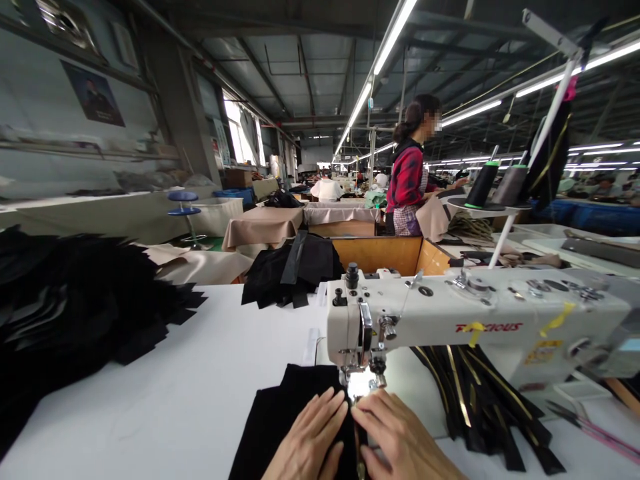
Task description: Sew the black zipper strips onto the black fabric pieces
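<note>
A black fabric piece (270, 417) lies flat at the sewing machine (425, 313), its right edge at the lit needle area. My left hand (313, 433) rests on this fabric with its fingers stretched out flat. Just right of it, my right hand (395, 433) is closed, fingers bent and thumb drawn in, on a narrow black zipper strip (359, 447) with a gold line. Both hands' fingertips are close to the presser foot (363, 383). The strip is partly hidden by my right fingers.
Black cut pieces (75, 313) are heaped on the left of the white table (165, 400); another black pile (295, 267) lies behind. Right of the needle are several gold-lined strips (480, 400) and pink-handled scissors (595, 427). Thread cones (483, 183) stand above. A co-worker (410, 173) stands beyond.
</note>
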Motion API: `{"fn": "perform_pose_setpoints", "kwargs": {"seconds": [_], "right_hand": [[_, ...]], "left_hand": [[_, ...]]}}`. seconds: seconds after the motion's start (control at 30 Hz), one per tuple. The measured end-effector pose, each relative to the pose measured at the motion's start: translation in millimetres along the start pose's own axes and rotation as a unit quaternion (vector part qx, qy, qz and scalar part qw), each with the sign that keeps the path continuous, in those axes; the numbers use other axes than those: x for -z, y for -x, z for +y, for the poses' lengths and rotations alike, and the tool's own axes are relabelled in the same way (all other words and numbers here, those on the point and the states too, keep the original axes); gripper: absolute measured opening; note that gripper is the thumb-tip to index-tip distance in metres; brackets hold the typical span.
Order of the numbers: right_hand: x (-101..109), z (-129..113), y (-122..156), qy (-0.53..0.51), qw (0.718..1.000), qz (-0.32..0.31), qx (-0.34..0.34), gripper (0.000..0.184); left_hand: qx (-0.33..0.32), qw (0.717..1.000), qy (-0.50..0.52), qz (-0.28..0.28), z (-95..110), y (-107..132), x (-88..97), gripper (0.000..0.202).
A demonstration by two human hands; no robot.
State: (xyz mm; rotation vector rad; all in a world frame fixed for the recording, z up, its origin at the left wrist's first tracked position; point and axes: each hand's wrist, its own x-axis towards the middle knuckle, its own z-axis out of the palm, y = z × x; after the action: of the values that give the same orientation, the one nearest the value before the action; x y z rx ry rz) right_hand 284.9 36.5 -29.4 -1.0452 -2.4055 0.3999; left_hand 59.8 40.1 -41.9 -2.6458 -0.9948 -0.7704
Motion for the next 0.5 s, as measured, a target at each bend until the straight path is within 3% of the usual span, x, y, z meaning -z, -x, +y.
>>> {"fn": "perform_pose_setpoints", "kwargs": {"seconds": [0.5], "right_hand": [[1.8,-0.5,-1.6,0.001,1.000,-0.004,0.004,0.043]], "left_hand": [[-0.012,0.999,-0.009,-0.028,-0.4,2.1,0.2,0.051]]}}
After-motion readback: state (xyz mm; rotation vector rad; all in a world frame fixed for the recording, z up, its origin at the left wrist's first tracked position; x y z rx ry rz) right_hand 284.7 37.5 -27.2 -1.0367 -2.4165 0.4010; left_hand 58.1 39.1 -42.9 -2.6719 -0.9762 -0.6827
